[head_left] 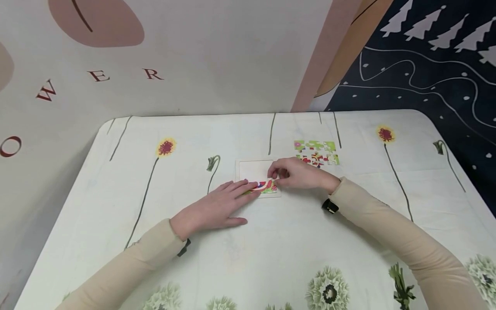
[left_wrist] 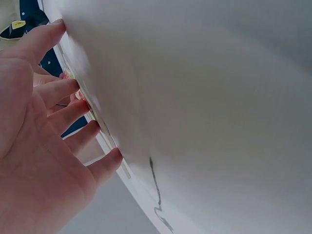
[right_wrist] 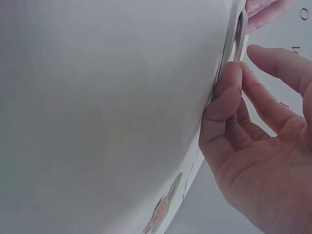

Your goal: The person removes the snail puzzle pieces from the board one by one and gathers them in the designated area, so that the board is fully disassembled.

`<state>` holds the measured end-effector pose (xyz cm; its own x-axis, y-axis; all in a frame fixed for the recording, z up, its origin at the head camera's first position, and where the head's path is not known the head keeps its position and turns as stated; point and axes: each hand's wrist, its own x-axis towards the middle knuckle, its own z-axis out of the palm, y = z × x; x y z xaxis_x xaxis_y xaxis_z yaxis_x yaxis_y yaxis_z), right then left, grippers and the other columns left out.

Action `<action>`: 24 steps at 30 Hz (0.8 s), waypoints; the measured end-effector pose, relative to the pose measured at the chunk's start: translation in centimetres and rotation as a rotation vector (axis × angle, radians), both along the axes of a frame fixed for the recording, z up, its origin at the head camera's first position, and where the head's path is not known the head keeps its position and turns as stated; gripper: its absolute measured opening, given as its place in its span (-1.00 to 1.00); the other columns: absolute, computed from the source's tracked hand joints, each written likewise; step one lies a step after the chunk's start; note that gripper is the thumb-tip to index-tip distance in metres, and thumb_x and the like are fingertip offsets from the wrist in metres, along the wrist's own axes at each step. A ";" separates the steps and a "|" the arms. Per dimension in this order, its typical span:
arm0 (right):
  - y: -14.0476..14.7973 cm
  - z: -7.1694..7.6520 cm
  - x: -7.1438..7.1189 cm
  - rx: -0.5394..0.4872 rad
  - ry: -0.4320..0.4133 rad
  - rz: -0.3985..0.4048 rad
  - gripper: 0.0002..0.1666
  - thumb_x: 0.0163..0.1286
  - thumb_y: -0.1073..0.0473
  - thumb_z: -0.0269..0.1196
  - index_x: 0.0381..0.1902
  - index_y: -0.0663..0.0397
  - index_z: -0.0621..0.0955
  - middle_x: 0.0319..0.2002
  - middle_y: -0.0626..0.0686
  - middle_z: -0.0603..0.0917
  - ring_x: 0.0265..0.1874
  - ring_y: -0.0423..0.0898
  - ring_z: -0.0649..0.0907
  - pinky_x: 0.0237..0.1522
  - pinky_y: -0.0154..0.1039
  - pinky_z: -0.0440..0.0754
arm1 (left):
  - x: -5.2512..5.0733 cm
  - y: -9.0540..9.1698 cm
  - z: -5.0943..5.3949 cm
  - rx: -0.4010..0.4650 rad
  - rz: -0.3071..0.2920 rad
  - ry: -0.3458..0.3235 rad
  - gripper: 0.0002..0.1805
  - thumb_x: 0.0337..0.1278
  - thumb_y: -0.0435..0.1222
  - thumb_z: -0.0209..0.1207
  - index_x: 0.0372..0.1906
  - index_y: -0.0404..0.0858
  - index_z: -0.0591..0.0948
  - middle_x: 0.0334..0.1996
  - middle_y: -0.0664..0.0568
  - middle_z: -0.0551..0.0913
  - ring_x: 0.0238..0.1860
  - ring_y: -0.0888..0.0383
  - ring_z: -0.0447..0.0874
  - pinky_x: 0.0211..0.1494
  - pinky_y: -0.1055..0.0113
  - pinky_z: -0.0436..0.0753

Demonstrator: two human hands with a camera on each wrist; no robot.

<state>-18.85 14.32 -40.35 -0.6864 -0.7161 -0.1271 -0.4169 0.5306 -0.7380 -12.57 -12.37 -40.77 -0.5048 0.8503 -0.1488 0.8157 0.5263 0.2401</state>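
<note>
**Left hand (head_left: 218, 206) and right hand (head_left: 300, 173) at a part-filled puzzle tray (head_left: 252, 169)**

At far left, a pale wall (head_left: 217, 56) bears red letters. The left hand comes in from a beige sleeve (head_left: 116, 271), a dark wristband (head_left: 184, 248) under its wrist. Its grip is apart: the fingers lie straight and spread, tips on the tray's near left part.

The tray lies flat on the white flowered counter (head_left: 240, 258), between the hands. Green, red and blue puzzle pieces (head_left: 267, 188) fill its near part; the far part is plain white.

At the tray's right edge, the right hand bends its fingers in close; I cannot tell whether its grip pinches a piece.

Just beyond that hand, loose pieces (head_left: 317, 159) lie grouped on the counter. Farther right, a dark wall (head_left: 426, 77) shows white trees.
</note>
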 end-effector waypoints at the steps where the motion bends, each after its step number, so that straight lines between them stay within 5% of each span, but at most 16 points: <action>1: 0.0 0.0 0.0 -0.002 -0.004 0.000 -0.81 0.25 0.39 0.26 -0.17 0.14 0.63 -0.32 -0.06 0.60 -0.35 -0.13 0.54 -0.22 -0.23 0.55 | 0.0 0.0 0.0 -0.001 0.003 -0.003 -0.19 0.26 -0.01 0.18 0.50 -0.21 0.16 0.48 -0.09 0.10 0.46 -0.10 0.02 0.42 -0.02 0.12; 24: 0.9 -0.3 -0.2 -0.120 -0.087 -0.022 -0.83 0.29 0.42 0.22 -0.16 0.19 0.60 -0.29 0.08 0.63 -0.29 -0.09 0.58 -0.11 -0.18 0.58 | 0.0 0.1 0.0 -0.005 0.021 -0.005 -0.21 0.22 0.00 0.21 0.47 -0.19 0.23 0.46 -0.07 0.17 0.45 -0.09 0.04 0.39 -0.02 0.18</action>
<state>-19.02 15.17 -40.63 -0.6923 -0.7144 -0.1014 -0.3377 0.4449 -0.8295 -12.59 -12.26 -40.73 -0.5216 0.8389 -0.1558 0.8035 0.5443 0.2411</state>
